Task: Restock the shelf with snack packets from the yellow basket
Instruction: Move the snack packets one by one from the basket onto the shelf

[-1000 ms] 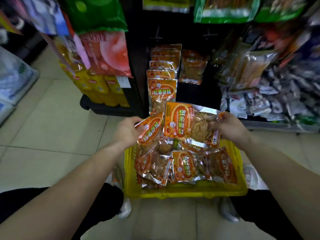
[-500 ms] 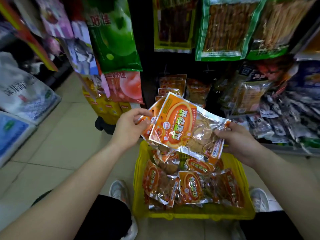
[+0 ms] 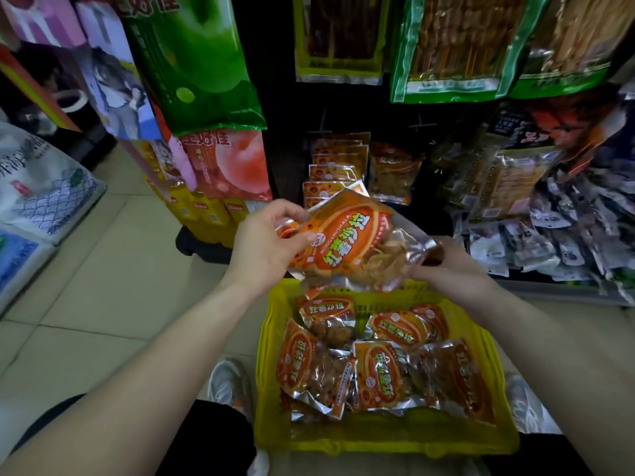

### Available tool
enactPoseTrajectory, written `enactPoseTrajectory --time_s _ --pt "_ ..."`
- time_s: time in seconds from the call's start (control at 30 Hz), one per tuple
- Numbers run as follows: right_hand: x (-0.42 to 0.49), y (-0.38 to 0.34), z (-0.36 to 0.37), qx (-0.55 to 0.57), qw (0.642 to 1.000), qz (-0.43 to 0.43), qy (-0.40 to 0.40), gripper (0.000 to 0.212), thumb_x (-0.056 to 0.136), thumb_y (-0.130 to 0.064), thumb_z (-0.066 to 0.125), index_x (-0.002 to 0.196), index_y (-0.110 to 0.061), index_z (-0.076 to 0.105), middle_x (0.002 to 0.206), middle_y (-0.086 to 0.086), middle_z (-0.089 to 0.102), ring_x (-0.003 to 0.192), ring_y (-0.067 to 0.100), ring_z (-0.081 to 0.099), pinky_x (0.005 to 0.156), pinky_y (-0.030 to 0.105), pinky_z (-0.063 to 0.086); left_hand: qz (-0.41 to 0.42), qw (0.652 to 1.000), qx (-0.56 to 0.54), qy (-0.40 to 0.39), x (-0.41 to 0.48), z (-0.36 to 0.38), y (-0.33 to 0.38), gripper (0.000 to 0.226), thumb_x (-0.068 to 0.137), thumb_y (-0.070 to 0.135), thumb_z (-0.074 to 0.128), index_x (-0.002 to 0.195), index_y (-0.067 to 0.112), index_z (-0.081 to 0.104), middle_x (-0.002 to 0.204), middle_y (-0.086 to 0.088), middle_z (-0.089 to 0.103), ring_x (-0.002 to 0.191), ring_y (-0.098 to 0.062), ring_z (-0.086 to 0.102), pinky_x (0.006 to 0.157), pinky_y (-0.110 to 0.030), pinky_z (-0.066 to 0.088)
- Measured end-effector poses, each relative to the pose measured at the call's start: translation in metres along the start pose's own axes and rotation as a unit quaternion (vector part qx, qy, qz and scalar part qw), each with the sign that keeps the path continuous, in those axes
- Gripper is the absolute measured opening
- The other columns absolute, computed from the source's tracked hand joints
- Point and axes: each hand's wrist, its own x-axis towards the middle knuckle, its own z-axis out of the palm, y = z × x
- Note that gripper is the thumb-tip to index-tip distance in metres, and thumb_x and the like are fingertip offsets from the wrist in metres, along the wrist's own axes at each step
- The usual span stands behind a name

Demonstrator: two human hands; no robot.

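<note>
Small shop aisle: hanging snack bags (image 3: 196,60) and skewer packs (image 3: 457,46) on a dark rack, rows of identical orange packets (image 3: 335,166) on pegs, loose sachets (image 3: 563,235) piled on a low shelf, tiled floor (image 3: 103,269), stacked sacks (image 3: 37,187) at left.

Packet (image 3: 347,242) lifted higher (left hand (image 3: 264,249) now pinching it too)

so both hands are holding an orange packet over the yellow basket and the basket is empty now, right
Not empty: the head view shows several orange packets lying in the yellow basket. The rest holds: the left hand and the right hand hold one snack packet above it.
</note>
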Motion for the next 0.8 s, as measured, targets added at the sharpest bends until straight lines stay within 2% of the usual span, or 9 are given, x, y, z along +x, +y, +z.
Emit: enactPoseTrajectory --time_s 0.07,0.13,0.23,0.33,0.43,0.5,0.57,0.63,0.8 --pt "-0.001 -0.009 -0.001 -0.047 0.998 -0.03 0.042 0.1 0.069 -0.048 0.085 0.15 -0.025 0.032 0.142 -0.001 0.05 0.126 0.025 0.053 0.098 0.045 0.048 0.011 1.0 0.011 -0.013 0.001 0.001 0.0 0.03 0.079 0.019 0.084 0.083 0.038 0.062 0.088 0.018 0.07 0.092 -0.006 0.069 0.073 -0.028 0.055" --pt "-0.003 -0.018 -0.001 -0.07 0.991 -0.073 0.084 0.107 0.074 -0.045 0.085 0.156 -0.022 0.02 0.155 0.002 0.034 0.138 0.026 0.039 0.107 0.046 0.04 0.025 0.999 0.007 -0.019 0.0 0.002 0.004 0.032 0.079 0.016 0.084 0.087 0.034 0.059 0.082 0.014 0.071 0.082 -0.002 0.07 0.062 -0.019 0.051" --pt "-0.004 -0.027 -0.002 -0.159 0.971 -0.111 0.143 0.115 0.069 -0.05 0.084 0.157 -0.02 0.016 0.158 0.007 0.024 0.145 0.031 0.025 0.115 0.052 0.032 0.023 0.999 -0.009 -0.028 -0.001 -0.001 0.014 0.038 0.08 0.014 0.083 0.101 0.031 0.056 0.075 0.013 0.073 0.07 -0.001 0.071 0.053 -0.014 0.049" --pt "-0.009 -0.029 -0.001 -0.182 0.965 -0.142 0.123 0.108 0.072 -0.052 0.082 0.156 -0.024 0.02 0.156 0.005 0.026 0.145 0.032 0.026 0.114 0.053 0.032 0.017 0.998 -0.008 -0.056 -0.004 0.001 0.017 0.034 0.078 0.014 0.084 0.099 0.031 0.063 0.077 0.011 0.075 0.07 -0.003 0.073 0.056 -0.02 0.056" --pt "-0.018 -0.033 0.006 -0.145 0.964 -0.207 0.079 0.087 0.079 -0.05 0.077 0.152 -0.029 0.033 0.153 -0.003 0.035 0.141 0.02 0.035 0.113 0.043 0.035 0.025 0.996 0.013 -0.09 -0.009 0.008 0.016 0.022 0.079 0.014 0.083 0.087 0.029 0.069 0.078 0.014 0.074 0.072 0.001 0.071 0.06 -0.018 0.056" --pt "-0.022 -0.035 0.012 -0.116 0.964 -0.235 0.04 0.065 0.085 -0.043 0.075 0.142 -0.033 0.045 0.143 -0.008 0.048 0.13 0.008 0.045 0.107 0.032 0.04 0.026 0.993 0.011 -0.112 -0.012 0.012 0.017 0.02 0.081 0.013 0.082 0.085 0.028 0.069 0.075 0.016 0.074 0.072 0.001 0.071 0.059 -0.016 0.053" --pt "-0.025 -0.037 0.016 -0.069 0.967 -0.244 0.012 0.035 0.088 -0.036 0.074 0.12 -0.033 0.06 0.115 -0.014 0.064 0.106 -0.001 0.061 0.09 0.026 0.051 0.026 0.991 0.001 -0.134 -0.014 0.014 0.017 0.019 0.082 0.012 0.081 0.084 0.027 0.069 0.075 0.017 0.074 0.073 0.0 0.072 0.06 -0.015 0.053" --pt "-0.025 -0.039 0.016 -0.048 0.967 -0.25 0.021 0.014 0.088 -0.029 0.074 0.096 -0.033 0.063 0.088 -0.015 0.068 0.084 -0.001 0.068 0.07 0.022 0.053 0.027 0.988 -0.007 -0.149 -0.015 0.016 0.018 0.019 0.084 0.013 0.079 0.085 0.028 0.068 0.077 0.016 0.075 0.075 -0.001 0.072 0.061 -0.017 0.054" --pt "-0.023 -0.041 0.012 0.025 0.972 -0.232 0.01 0.021 0.087 -0.013 0.075 0.081 -0.03 0.064 0.071 -0.018 0.073 0.07 0.002 0.072 0.059 0.018 0.054 0.029 0.99 -0.017 -0.14 -0.014 0.015 0.015 0.024 0.086 0.015 0.077 0.093 0.036 0.067 0.088 0.013 0.076 0.084 -0.003 0.073 0.065 -0.021 0.056"
